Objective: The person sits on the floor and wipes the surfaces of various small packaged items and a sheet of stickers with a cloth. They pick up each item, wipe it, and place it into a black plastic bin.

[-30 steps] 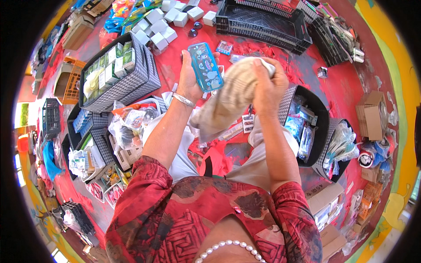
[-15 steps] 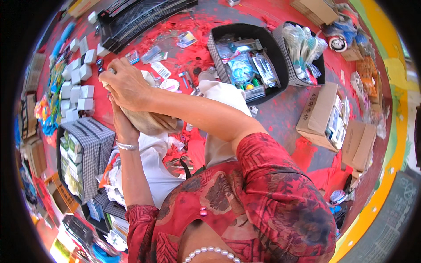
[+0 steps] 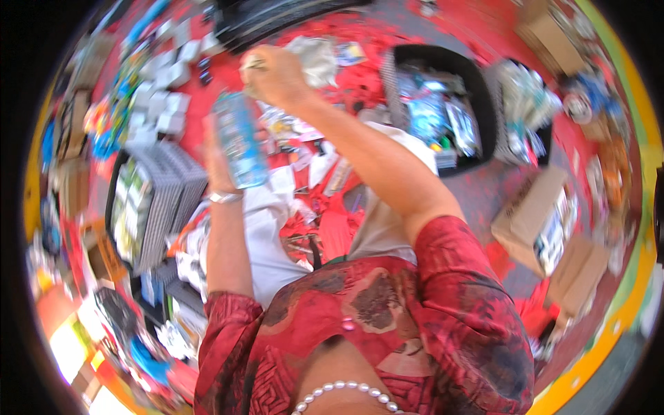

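A clear, bluish bottle-shaped thing (image 3: 241, 142) stands nearly upright in my left hand (image 3: 218, 164), which is closed round its left side. Motion smears it, so its exact kind is unclear. My right hand (image 3: 278, 75) is raised just above and to the right of it, fingers closed on a pale cloth (image 3: 312, 61). The cloth hangs out to the right of the hand, apart from the bottle-shaped thing. A silver bangle circles my left wrist.
Packets fill a checked bin (image 3: 391, 90) at the upper right, with another bin (image 3: 498, 114) beside it. A cardboard box (image 3: 529, 221) lies farther right. On the left are white small boxes (image 3: 160, 111) and a checked bin (image 3: 166, 207). Red scraps and papers litter the floor.
My right hand has moved up and right, taking the cloth away from between my hands. The bluish bottle-shaped thing now shows in my left hand. The whole view has shifted and blurred.
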Demonstrator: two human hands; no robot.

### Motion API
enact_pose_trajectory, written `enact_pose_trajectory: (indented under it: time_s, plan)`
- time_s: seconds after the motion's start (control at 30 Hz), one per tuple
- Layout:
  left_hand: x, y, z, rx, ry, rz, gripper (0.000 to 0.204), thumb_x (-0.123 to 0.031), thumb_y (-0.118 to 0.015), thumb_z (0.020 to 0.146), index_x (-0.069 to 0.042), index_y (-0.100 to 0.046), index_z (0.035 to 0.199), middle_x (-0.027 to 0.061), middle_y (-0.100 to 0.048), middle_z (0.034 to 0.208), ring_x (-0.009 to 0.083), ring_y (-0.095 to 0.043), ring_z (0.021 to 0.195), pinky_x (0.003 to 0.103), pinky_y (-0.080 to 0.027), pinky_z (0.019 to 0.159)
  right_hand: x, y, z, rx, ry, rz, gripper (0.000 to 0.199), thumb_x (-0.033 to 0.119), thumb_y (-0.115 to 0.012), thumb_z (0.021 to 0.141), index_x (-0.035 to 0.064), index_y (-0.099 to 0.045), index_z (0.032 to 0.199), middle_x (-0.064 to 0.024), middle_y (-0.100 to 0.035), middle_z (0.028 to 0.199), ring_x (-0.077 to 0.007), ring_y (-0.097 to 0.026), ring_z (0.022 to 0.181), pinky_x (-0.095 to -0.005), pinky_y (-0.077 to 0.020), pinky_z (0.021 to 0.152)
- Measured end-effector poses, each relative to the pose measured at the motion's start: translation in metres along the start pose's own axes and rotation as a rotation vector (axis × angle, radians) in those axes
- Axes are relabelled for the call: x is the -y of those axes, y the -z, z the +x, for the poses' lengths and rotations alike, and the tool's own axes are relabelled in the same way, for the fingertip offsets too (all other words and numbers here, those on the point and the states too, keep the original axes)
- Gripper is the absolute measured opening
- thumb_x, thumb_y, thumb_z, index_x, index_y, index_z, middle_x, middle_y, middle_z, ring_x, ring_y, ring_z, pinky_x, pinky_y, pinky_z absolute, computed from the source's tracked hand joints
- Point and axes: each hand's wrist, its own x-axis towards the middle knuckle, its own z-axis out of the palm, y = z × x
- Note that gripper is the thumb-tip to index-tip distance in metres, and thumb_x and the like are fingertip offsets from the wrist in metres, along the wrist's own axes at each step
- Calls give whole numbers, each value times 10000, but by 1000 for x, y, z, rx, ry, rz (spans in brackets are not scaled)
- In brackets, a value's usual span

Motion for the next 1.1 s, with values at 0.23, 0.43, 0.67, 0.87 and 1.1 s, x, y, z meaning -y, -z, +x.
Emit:
enact_pose_trajectory:
  time_s: [0.23, 0.43, 0.67, 0.87, 1.1]
  plan:
    - [3, -3, 5, 132, 54, 21, 756, -659, -358, 819, -5, -466, 1182, 181, -603, 988, 231, -632, 786, 382, -566, 589, 11, -5, -8, 389, -568, 816, 88, 78, -589, 801, 21, -615, 863, -74, -637, 799, -138, -602, 671, -277, -489, 610]
    - [-16, 3, 0, -55, -11, 69, 735, -668, -403, 796, -35, -491, 1158, 157, -611, 991, 232, -627, 748, 313, -534, 655, 25, 13, 1, 228, 36, 373, 271, 253, -629, 786, 27, -641, 936, -85, -654, 841, -213, -622, 760, -304, -482, 697]
    - [-6, 14, 14, -29, 29, 251, 536, -533, -369, 892, -93, -485, 1175, 85, -614, 979, 195, -620, 811, 335, -533, 677, 14, 11, -3, 358, 492, -225, 386, 425, -662, 643, 140, -686, 902, -132, -647, 813, -308, -597, 778, -391, -477, 703]
    - [-2, 7, 18, -109, -135, 270, 680, -622, -395, 833, -108, -405, 1278, 57, -573, 1116, 198, -607, 893, 347, -513, 749, 14, 20, -13, 279, 505, -207, 377, 237, -746, 517, 177, -695, 885, -79, -603, 904, -269, -528, 920, -372, -434, 767]
    - [-2, 12, 26, -175, -131, 180, 750, -647, -420, 806, -95, -343, 1308, 93, -464, 1259, 256, -520, 1081, 418, -504, 805, 35, 39, -24, 400, 175, 57, 358, 190, -754, 511, 85, -689, 847, -85, -636, 804, -267, -592, 781, -362, -462, 714]
